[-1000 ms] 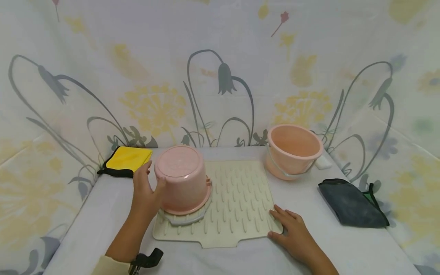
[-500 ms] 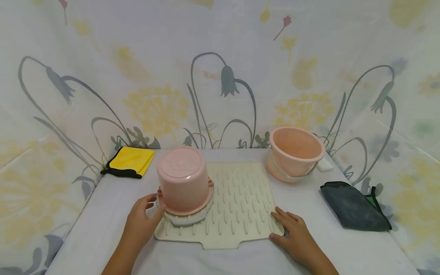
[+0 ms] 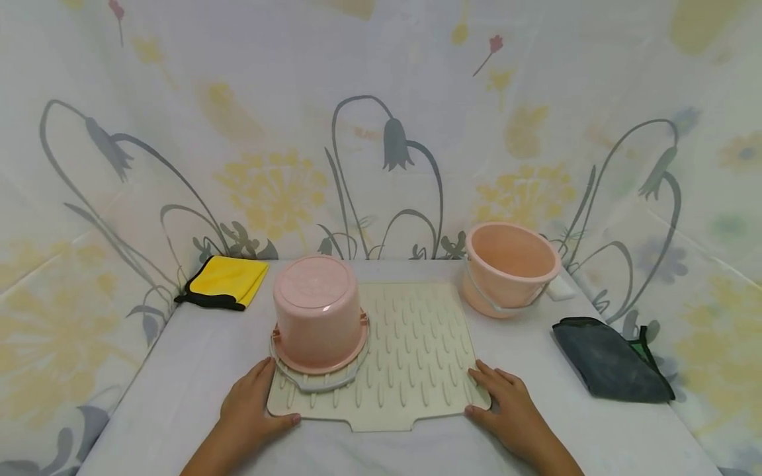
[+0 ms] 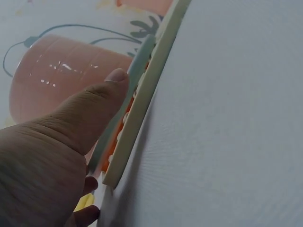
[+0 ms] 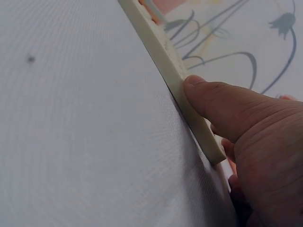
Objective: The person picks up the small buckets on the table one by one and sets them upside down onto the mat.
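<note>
A cream draining board with raised ribs lies on the table, its front tab toward me. An upside-down pink bucket stands on its left part, the grey handle lying around the rim. My left hand holds the board's front left corner, thumb along the front edge and fingers at the left side. In the left wrist view, the thumb overlaps the bucket's handle. My right hand holds the front right corner. Its thumb presses the front edge in the right wrist view, fingers partly hidden behind.
An upright peach bucket stands behind the board's right side, a small white object beside it. A folded yellow cloth with black trim lies at the back left. A dark grey folded cloth lies at the right.
My left hand has come down from beside the bucket's wall, past its rim, to the board's front left corner. The right hand stays at its corner.
</note>
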`<state>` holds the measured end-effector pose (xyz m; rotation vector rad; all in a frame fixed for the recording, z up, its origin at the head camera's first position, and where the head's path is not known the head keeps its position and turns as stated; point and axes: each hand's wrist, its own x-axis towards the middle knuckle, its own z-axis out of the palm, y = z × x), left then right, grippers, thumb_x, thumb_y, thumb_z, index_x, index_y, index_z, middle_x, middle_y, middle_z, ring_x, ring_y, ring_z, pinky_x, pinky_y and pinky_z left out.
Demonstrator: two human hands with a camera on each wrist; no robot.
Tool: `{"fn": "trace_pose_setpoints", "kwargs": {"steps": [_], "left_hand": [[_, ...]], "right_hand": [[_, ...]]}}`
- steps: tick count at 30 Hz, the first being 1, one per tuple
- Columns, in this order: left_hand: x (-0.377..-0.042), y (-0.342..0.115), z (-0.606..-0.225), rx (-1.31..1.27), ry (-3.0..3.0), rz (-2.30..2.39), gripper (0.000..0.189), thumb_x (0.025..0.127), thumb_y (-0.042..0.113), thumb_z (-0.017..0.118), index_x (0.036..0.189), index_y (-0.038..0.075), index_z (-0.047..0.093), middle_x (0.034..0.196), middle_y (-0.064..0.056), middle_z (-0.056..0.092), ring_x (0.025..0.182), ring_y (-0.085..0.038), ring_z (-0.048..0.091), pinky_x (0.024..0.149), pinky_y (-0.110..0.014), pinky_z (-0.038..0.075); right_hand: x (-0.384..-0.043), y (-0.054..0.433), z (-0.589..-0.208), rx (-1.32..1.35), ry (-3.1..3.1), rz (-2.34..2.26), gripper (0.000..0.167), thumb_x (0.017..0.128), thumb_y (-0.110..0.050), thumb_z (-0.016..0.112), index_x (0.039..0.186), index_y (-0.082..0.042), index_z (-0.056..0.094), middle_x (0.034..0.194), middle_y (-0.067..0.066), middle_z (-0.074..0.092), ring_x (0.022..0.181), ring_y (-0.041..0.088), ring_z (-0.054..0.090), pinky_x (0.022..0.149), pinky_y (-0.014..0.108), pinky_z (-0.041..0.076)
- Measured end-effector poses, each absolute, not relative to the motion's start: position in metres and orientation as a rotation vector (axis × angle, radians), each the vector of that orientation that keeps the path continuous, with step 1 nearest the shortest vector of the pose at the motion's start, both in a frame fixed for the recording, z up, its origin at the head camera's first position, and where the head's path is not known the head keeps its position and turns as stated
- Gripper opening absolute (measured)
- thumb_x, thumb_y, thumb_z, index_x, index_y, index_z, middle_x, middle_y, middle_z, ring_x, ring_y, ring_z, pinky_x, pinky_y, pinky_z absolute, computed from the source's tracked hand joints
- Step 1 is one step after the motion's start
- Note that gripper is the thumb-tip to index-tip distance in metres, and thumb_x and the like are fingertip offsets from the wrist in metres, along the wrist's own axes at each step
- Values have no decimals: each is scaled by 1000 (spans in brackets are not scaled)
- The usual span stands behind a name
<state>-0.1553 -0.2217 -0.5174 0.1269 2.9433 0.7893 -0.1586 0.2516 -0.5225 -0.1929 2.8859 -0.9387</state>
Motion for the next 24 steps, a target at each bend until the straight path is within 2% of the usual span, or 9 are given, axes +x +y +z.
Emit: {"fn": "trace_pose_setpoints", "kwargs": {"steps": [3, 11, 21, 24], "left_hand": [[-151, -221, -521, 98, 2923, 801, 125, 71, 64, 89, 159, -5, 34, 159, -30, 40, 143, -57, 38, 111, -75, 34], [-148, -222, -524, 131, 2934, 790, 113, 78, 61, 85, 158, -5, 38, 160, -26, 43, 147, -57, 34, 113, -77, 29], [-149, -220, -523, 79, 2914, 800, 115, 77, 65, 84, 159, -2, 37, 162, -24, 42, 148, -56, 32, 112, -78, 27], [-149, -220, -523, 68, 2909, 800, 116, 77, 66, 84, 160, -1, 37, 162, -24, 41, 148, -56, 31, 112, -79, 26]], "right_hand": [[-158, 252, -523, -195, 2889, -933, 76, 88, -52, 79, 153, -20, 55, 170, 5, 36, 151, 46, 27, 114, 74, 31], [-160, 251, -524, -210, 2906, -912, 77, 89, -55, 78, 154, -20, 54, 170, 5, 36, 151, 46, 28, 114, 75, 32], [-158, 250, -515, -204, 2867, -842, 79, 89, -56, 77, 155, -19, 53, 170, 8, 34, 152, 48, 28, 114, 75, 31], [-159, 251, -509, -246, 2866, -804, 79, 89, -53, 78, 154, -16, 54, 168, 12, 37, 150, 50, 31, 114, 74, 32]]}}
